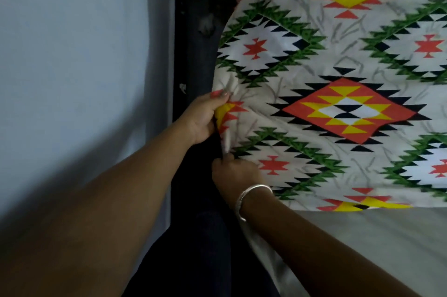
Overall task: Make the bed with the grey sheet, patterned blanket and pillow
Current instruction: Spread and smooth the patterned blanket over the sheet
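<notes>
Fingers [217, 96] pinching blanket [338, 66] edge, grey sheet [375, 243] beneath

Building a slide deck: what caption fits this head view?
Left hand and right hand grip the edge of the patterned blanket over the grey sheet.

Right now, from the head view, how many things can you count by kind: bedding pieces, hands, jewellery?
Blankets: 1, the patterned blanket
Sheets: 1, the grey sheet
Hands: 2, the left hand and the right hand, both gripping the blanket's edge
Jewellery: 1, the silver bangle on the right wrist
Total: 5
</notes>
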Demonstrator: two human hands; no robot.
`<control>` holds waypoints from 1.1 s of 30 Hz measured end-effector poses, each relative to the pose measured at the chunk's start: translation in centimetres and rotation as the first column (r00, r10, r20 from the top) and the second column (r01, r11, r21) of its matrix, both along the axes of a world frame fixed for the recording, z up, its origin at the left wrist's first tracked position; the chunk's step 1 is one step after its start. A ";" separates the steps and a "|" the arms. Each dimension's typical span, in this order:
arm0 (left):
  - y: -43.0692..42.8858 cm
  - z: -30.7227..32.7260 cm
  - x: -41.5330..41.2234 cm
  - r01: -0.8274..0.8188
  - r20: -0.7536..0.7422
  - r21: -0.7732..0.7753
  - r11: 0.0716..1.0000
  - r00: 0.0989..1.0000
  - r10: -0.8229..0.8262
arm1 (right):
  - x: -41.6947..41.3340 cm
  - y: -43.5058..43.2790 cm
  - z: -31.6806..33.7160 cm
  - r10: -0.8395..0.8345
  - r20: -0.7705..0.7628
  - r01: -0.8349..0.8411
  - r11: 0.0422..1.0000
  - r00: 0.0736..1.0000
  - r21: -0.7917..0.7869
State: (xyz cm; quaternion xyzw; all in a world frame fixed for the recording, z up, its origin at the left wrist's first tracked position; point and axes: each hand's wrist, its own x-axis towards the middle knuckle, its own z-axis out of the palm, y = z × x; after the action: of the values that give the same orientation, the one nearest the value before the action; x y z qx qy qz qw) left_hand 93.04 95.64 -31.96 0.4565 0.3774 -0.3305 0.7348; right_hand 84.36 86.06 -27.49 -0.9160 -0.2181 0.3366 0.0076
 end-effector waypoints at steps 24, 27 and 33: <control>-6.8 3.3 23.0 0.020 0.457 0.826 0.564 0.563 -0.689 | 26.3 -7.7 2.5 -0.475 0.340 0.456 0.879 0.812 0.138; -6.0 2.9 25.7 0.067 0.395 0.865 0.498 0.524 -0.755 | 29.8 -7.4 2.2 -0.451 0.413 0.453 0.886 0.791 0.101; -5.0 4.3 27.7 -0.079 0.218 0.975 0.206 0.500 -0.838 | 33.1 -8.9 0.9 -0.370 0.386 0.305 0.926 0.845 0.221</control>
State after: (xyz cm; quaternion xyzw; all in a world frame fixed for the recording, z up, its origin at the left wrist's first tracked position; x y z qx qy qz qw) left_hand 120.74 90.65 -27.71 0.9570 0.0028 -0.0310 0.2884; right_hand 117.42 77.20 -26.63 -0.9875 -0.0746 0.1068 0.0889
